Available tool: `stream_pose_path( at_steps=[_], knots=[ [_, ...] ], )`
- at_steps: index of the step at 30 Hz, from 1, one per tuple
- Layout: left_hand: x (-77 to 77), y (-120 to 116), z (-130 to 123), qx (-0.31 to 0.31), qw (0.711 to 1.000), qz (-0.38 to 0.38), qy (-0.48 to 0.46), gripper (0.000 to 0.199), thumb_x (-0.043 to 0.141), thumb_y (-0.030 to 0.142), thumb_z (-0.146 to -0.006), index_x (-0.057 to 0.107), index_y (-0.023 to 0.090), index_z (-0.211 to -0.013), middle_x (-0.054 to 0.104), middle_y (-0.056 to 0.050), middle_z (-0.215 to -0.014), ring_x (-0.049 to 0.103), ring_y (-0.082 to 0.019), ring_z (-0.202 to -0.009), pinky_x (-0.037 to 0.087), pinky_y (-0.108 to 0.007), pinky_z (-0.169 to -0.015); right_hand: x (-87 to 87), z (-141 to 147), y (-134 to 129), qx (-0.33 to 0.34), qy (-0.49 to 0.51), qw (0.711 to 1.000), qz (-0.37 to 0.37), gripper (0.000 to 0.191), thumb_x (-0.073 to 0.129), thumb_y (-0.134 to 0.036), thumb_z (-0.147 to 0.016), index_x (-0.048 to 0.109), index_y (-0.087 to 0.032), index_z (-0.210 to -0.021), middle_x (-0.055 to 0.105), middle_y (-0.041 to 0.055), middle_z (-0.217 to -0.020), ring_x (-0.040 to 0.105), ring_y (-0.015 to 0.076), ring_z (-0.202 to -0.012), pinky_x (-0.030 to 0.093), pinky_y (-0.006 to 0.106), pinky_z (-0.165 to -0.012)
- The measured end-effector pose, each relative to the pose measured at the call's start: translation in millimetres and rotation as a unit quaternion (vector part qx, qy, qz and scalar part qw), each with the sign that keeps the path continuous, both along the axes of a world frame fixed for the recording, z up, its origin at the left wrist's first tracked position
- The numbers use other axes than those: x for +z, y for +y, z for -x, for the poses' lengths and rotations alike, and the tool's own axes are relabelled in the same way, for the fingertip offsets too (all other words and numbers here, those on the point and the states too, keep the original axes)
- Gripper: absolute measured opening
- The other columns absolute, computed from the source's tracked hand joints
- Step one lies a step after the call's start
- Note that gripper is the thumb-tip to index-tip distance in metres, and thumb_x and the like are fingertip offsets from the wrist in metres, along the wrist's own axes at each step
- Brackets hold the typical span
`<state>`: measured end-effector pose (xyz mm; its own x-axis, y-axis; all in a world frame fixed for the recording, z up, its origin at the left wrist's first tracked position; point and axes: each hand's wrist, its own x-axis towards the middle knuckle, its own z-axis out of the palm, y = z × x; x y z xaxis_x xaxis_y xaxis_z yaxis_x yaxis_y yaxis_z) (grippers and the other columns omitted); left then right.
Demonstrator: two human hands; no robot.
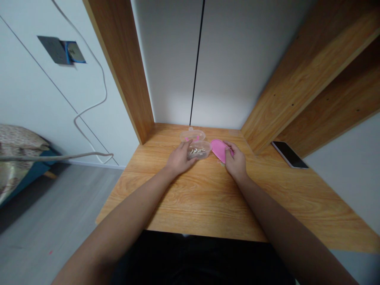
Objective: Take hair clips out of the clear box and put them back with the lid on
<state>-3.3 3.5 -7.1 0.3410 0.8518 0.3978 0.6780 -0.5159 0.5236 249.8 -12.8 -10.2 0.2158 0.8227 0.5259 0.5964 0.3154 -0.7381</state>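
A clear plastic box point(204, 150) stands on the wooden desktop, its hinged lid point(192, 135) tipped back behind it with pink bits on it. Small shiny metal pieces point(196, 151) lie inside; their exact kind is too small to make out. My left hand point(179, 158) grips the box at its left end, thumb in front and fingers behind. Between the thumb and fingers of my right hand point(236, 161) is a flat pink oval piece point(219, 149), held tilted just right of the box. Part of that piece is hidden by my fingers.
A phone point(289, 154) lies on the desktop point(204, 198) to the right, near an upright wooden panel point(279, 95). Another wooden panel point(124, 71) rises at the left, with a white wall behind. A white cable point(103, 79) hangs at far left.
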Motion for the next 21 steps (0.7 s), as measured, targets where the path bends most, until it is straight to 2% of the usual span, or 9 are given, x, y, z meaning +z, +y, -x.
stream_pose_path(
  at_steps=[21],
  knots=[
    [0.0, 0.7, 1.1, 0.000, 1.000, 0.001, 0.014, 0.077, 0.070, 0.044, -0.084, 0.038, 0.020, -0.150, 0.050, -0.016, -0.150, 0.055, -0.032, -0.133, 0.050, -0.047, -0.109, 7.6, 6.8, -5.4, 0.001, 0.040, 0.999, -0.003, 0.037, 0.055, -0.040, -0.093, 0.071, -0.016, -0.117, 0.075, 0.0127, -0.115, 0.069, 0.0280, -0.104, 0.053, 0.045, -0.098]
  ],
)
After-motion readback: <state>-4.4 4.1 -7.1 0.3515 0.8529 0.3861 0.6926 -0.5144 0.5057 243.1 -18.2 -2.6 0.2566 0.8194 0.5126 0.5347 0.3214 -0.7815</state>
